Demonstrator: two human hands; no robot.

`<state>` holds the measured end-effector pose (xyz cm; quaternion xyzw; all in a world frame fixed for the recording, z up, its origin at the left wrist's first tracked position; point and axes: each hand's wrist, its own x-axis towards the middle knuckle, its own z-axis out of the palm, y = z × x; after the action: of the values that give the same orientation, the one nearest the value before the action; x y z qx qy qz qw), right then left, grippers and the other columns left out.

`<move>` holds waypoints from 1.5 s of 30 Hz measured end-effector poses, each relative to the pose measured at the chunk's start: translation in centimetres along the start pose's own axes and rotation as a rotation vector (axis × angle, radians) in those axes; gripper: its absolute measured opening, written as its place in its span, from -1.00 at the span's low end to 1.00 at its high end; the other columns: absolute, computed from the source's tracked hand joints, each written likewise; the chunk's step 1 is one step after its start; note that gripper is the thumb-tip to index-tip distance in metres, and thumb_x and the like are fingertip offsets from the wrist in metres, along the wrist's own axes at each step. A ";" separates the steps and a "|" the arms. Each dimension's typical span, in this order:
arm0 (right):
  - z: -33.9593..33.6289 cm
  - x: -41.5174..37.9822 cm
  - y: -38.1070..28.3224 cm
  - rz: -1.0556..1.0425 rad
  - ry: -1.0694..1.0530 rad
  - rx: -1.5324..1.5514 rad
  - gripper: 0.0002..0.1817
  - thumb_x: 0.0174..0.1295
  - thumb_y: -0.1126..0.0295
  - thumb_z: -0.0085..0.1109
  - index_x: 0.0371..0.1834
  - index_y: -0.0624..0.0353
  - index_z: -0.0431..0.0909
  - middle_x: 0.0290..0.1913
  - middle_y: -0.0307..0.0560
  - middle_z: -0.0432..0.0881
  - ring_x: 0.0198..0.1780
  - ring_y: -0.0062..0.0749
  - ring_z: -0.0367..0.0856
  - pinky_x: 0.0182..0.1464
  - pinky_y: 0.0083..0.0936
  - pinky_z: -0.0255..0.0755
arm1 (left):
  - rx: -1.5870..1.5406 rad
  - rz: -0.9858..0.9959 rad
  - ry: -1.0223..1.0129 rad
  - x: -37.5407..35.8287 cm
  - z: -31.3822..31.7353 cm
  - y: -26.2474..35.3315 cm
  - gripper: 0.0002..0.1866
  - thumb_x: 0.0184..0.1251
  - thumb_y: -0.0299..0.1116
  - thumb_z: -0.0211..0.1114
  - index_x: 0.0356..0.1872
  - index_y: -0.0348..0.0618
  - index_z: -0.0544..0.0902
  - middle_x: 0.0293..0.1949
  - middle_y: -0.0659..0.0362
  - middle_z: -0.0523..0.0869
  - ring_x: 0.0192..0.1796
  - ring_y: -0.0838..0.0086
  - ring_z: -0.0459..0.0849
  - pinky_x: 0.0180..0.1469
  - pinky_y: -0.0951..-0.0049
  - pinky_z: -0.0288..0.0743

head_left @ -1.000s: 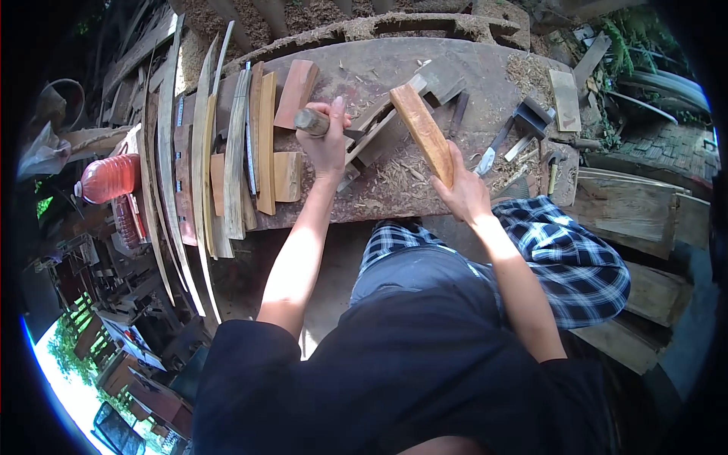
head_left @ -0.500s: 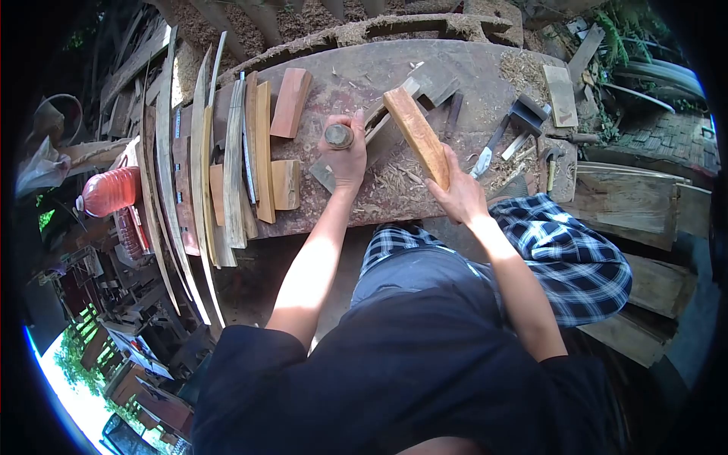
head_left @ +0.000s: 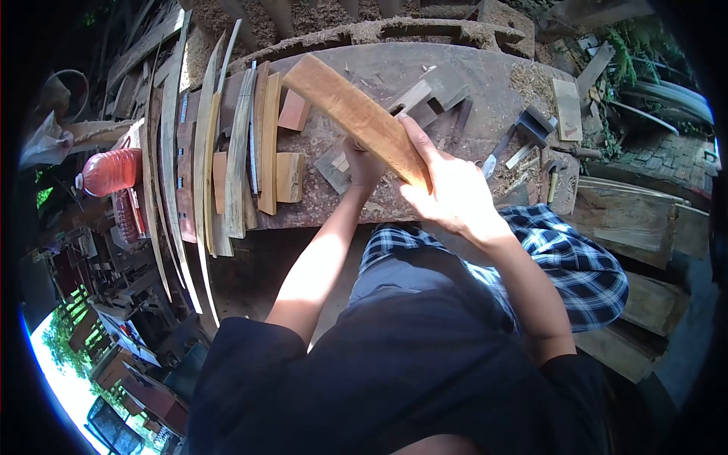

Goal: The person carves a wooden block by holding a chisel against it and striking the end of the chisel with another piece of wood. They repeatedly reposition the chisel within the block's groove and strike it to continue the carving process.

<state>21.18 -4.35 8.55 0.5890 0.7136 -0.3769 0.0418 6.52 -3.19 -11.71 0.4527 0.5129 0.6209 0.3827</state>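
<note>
My right hand (head_left: 455,193) is wrapped around the near end of a long orange-brown wooden block (head_left: 356,117), thumb along its edge. The block slants up and left across the bench, passing over my left hand (head_left: 365,168). That hand is closed in a fist; the round-ended tool handle it gripped earlier is now hidden behind the block. Beneath my hands a grey-brown length of wood (head_left: 331,176) lies on the bench, mostly covered, with a dark opening showing farther up.
Several long wooden strips (head_left: 236,152) lie at the left beside a pink-filled jug (head_left: 112,171). A reddish block (head_left: 294,112) rests near them. At the right are a dark metal tool (head_left: 533,127), a hammer (head_left: 554,173) and shavings on the workbench (head_left: 470,68).
The wooden block in my right hand has swung left and over my left hand, covering the tool handle's end. The view has shifted slightly.
</note>
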 end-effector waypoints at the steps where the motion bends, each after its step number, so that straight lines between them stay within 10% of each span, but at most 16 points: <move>1: -0.3 0.0 -0.1 -0.011 0.000 -0.010 0.02 0.08 0.20 0.38 0.66 -0.20 0.08 0.23 0.19 0.65 0.10 0.13 0.73 0.15 -0.22 0.64 | -0.081 -0.057 0.004 0.3 0.2 0.0 -0.89 0.27 -0.47 0.42 -0.38 -0.29 0.70 -0.40 0.29 0.80 -0.32 0.64 0.71 -0.28 0.49 0.55; 6: 1.3 -1.7 -0.7 -0.476 0.493 0.372 0.02 0.09 0.14 0.36 0.67 -0.19 0.05 0.10 0.26 0.71 0.06 0.19 0.74 0.12 -0.13 0.65 | -0.648 -0.454 0.088 -0.5 0.3 -0.4 -0.88 0.28 -0.46 0.42 -0.39 -0.30 0.70 -0.38 0.21 0.82 -0.31 0.62 0.73 -0.28 0.46 0.56; 8: 0.6 -0.8 -0.8 -0.022 0.028 -0.008 0.06 0.08 0.08 0.36 0.68 -0.21 -0.01 0.08 0.28 0.71 0.07 0.19 0.74 0.16 -0.09 0.63 | -0.158 -0.116 0.072 0.1 0.4 1.7 -0.89 0.29 -0.46 0.41 -0.35 -0.31 0.70 -0.32 0.17 0.83 -0.26 0.59 0.74 -0.23 0.43 0.58; 13: 3.0 0.5 2.7 -0.081 0.173 0.240 0.03 0.21 0.03 0.29 0.69 -0.26 -0.13 -0.11 0.40 0.73 -0.07 0.36 0.73 0.02 0.03 0.65 | -0.032 0.009 -0.031 0.4 -0.8 0.9 -0.80 0.36 -0.42 0.42 -0.12 -0.24 0.60 -0.27 0.24 0.68 -0.21 0.55 0.64 -0.11 0.44 0.54; 20: 8.5 3.5 11.6 0.148 0.235 0.047 0.00 0.24 -0.02 0.24 0.69 -0.18 -0.11 -0.19 0.42 0.73 -0.11 0.38 0.73 0.00 0.12 0.62 | -0.067 -0.164 0.051 1.0 -3.6 0.9 -0.79 0.46 -0.32 0.41 -0.33 -0.17 0.60 -0.38 0.26 0.72 -0.27 0.63 0.62 -0.12 0.54 0.49; 28: 9.4 3.7 11.3 0.214 0.205 -0.006 -0.01 0.25 0.02 0.23 0.69 -0.14 -0.12 -0.24 0.39 0.74 -0.17 0.35 0.75 -0.05 0.14 0.63 | -0.336 -0.570 0.224 -1.3 -9.6 0.5 -0.78 0.46 -0.19 0.42 -0.14 -0.05 0.60 -0.02 0.18 0.78 0.11 0.59 0.63 0.26 0.44 0.40; 33: 10.0 3.3 12.0 0.186 0.230 -0.056 -0.01 0.26 0.01 0.20 0.69 -0.14 -0.15 -0.27 0.37 0.74 -0.20 0.32 0.76 -0.10 0.11 0.65 | -0.048 -0.141 0.099 2.0 -4.5 3.4 -0.80 0.44 -0.35 0.42 -0.36 -0.17 0.61 -0.41 0.18 0.79 -0.37 0.59 0.69 -0.19 0.56 0.55; 45: 10.0 3.1 11.9 0.198 0.229 -0.006 -0.02 0.26 0.02 0.21 0.68 -0.11 -0.12 -0.25 0.35 0.75 -0.19 0.32 0.76 -0.07 0.11 0.66 | 0.161 -0.032 0.029 2.4 -0.2 3.5 -0.76 0.39 -0.36 0.47 -0.44 -0.18 0.61 -0.48 0.27 0.70 -0.39 0.65 0.59 -0.29 0.53 0.45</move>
<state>26.75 -7.51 -5.94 0.6954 0.6533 -0.2993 -0.0012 5.53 -1.59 -7.90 0.4649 0.5737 0.5778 0.3476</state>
